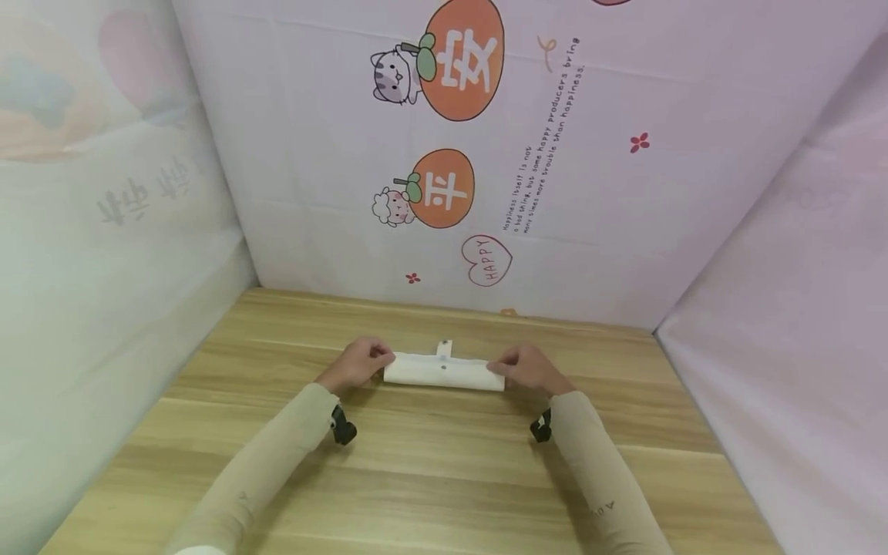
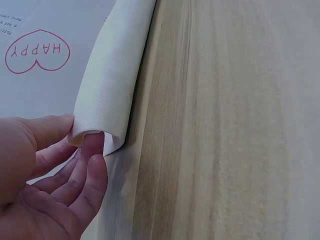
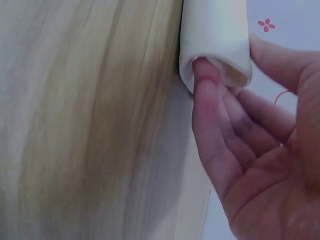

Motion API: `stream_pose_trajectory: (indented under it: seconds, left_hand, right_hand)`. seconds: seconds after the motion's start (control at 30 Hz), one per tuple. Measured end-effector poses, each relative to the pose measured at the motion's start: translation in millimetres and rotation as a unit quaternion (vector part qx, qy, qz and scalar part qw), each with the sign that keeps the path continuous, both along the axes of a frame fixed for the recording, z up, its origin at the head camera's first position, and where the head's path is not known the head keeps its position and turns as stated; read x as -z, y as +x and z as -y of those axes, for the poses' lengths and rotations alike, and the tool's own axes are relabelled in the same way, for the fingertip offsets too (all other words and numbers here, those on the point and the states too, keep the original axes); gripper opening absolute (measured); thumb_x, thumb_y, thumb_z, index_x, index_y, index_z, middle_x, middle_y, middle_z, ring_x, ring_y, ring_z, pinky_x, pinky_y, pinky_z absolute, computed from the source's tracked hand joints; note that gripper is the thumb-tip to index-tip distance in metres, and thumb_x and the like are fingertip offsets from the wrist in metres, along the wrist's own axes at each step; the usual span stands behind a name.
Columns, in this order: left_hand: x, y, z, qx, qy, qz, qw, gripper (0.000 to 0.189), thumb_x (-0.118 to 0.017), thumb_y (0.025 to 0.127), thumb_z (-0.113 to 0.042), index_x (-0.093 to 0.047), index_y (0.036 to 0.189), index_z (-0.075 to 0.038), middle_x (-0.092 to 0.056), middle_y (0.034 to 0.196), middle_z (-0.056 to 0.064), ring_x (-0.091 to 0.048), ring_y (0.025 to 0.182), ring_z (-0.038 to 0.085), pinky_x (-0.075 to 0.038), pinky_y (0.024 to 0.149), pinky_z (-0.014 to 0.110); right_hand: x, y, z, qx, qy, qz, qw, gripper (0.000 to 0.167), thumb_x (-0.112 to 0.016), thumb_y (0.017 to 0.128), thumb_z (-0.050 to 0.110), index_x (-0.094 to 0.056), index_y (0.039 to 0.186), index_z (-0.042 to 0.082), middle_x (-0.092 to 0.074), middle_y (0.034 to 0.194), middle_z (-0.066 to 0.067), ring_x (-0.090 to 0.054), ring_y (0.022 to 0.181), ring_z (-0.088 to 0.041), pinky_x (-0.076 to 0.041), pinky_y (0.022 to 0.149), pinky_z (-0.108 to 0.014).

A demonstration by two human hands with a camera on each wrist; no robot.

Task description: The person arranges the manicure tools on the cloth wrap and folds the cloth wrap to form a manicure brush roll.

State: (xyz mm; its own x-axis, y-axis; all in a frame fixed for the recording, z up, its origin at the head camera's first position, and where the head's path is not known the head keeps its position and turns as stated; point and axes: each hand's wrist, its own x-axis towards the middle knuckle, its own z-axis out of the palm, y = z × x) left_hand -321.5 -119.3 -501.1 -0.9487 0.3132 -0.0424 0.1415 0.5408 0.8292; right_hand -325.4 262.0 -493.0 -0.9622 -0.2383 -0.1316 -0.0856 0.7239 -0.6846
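Observation:
A white rolled cloth [image 1: 444, 376] lies crosswise over the wooden table, with a short snap tab [image 1: 445, 349] standing out from its far edge and a small snap on its top. My left hand [image 1: 362, 361] pinches its left end. In the left wrist view, the thumb is on the outer side of the cloth roll [image 2: 112, 70] and a fingertip sits inside the open end. At the right end, my right hand [image 1: 529, 368] pinches the cloth likewise. One finger reaches into the hollow of the roll [image 3: 215, 30] in the right wrist view, the thumb outside.
The wooden table [image 1: 444, 478] spreads under both arms. White printed sheets form a back wall [image 1: 333, 154] and side walls at left [image 1: 125, 293] and right [image 1: 784, 324]. Dark wrist cameras sit on the left wrist [image 1: 343, 426] and right wrist [image 1: 541, 426].

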Motion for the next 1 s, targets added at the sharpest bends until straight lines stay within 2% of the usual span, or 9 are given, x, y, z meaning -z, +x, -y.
stream_pose_trajectory:
  seconds: [0.1,0.23,0.37,0.47,0.63,0.8,1.0]
  left_hand:
    - [0.6,-2.7,-1.4,-0.003,0.003,-0.001,1.0,0.022,-0.061,0.108,-0.018,-0.07,0.118,0.0,-0.072,0.104,0.014,-0.066,0.085,0.021,-0.055,0.072,0.031]
    - [-0.9,-5.6,-4.2,0.003,-0.01,-0.018,0.9998,0.02,-0.06,0.107,-0.017,-0.071,0.115,-0.002,-0.072,0.109,0.013,-0.067,0.096,0.023,-0.057,0.082,0.036]
    - [-2.4,-6.2,-6.1,0.023,-0.017,-0.03,0.9991,0.02,-0.063,0.105,-0.018,-0.071,0.118,-0.005,-0.071,0.121,0.014,-0.066,0.114,0.029,-0.056,0.098,0.046]
    - [-2.8,-6.0,-7.0,0.045,-0.032,-0.038,0.9978,0.028,-0.071,0.102,-0.021,-0.07,0.126,-0.006,-0.069,0.132,0.014,-0.063,0.124,0.032,-0.053,0.107,0.051]
    - [-4.1,-5.0,-8.1,0.09,-0.092,-0.085,0.9881,0.046,-0.08,0.096,-0.023,-0.067,0.136,-0.005,-0.066,0.142,0.015,-0.059,0.135,0.033,-0.048,0.114,0.052]
    - [-7.2,-2.9,-9.8,0.128,-0.13,-0.116,0.9763,0.048,-0.079,0.096,-0.016,-0.064,0.139,-0.001,-0.065,0.144,0.016,-0.059,0.136,0.034,-0.048,0.115,0.051]
    - [-5.8,-0.5,-10.5,0.143,-0.144,-0.119,0.9719,0.045,-0.074,0.099,-0.016,-0.063,0.14,-0.001,-0.064,0.145,0.017,-0.059,0.136,0.034,-0.048,0.115,0.051]
  right_hand:
    - [0.8,-1.3,2.7,0.023,0.011,0.012,0.9996,0.036,-0.076,0.097,0.04,-0.081,0.103,0.005,-0.078,0.094,-0.008,-0.07,0.075,-0.017,-0.057,0.07,-0.028]
    - [-3.0,-0.6,5.3,0.04,0.034,0.023,0.9983,0.038,-0.075,0.097,0.04,-0.081,0.101,0.003,-0.077,0.087,-0.008,-0.07,0.072,-0.016,-0.056,0.067,-0.027]
    - [-8.0,0.2,9.0,0.044,0.065,0.021,0.9967,0.04,-0.075,0.097,0.042,-0.08,0.09,0.003,-0.074,0.075,-0.007,-0.065,0.065,-0.016,-0.052,0.062,-0.026]
    - [-10.8,-0.5,12.0,0.047,0.086,0.016,0.9951,0.043,-0.076,0.096,0.043,-0.078,0.077,0.005,-0.071,0.066,-0.007,-0.059,0.057,-0.013,-0.045,0.057,-0.024]
    - [-15.4,-1.4,18.6,0.055,0.101,0.02,0.9932,0.046,-0.077,0.095,0.04,-0.074,0.07,0.002,-0.071,0.063,-0.012,-0.05,0.05,-0.011,-0.038,0.051,-0.023]
    - [-24.3,-5.2,26.9,0.049,0.132,0.022,0.9897,0.044,-0.079,0.095,0.034,-0.07,0.067,0.001,-0.067,0.06,-0.009,-0.049,0.052,-0.011,-0.04,0.053,-0.024]
    - [-39.6,-19.6,40.5,0.017,0.185,0.027,0.9823,0.052,-0.077,0.095,0.028,-0.044,0.057,0.015,-0.04,0.054,0.006,-0.032,0.052,-0.008,-0.033,0.05,-0.024]
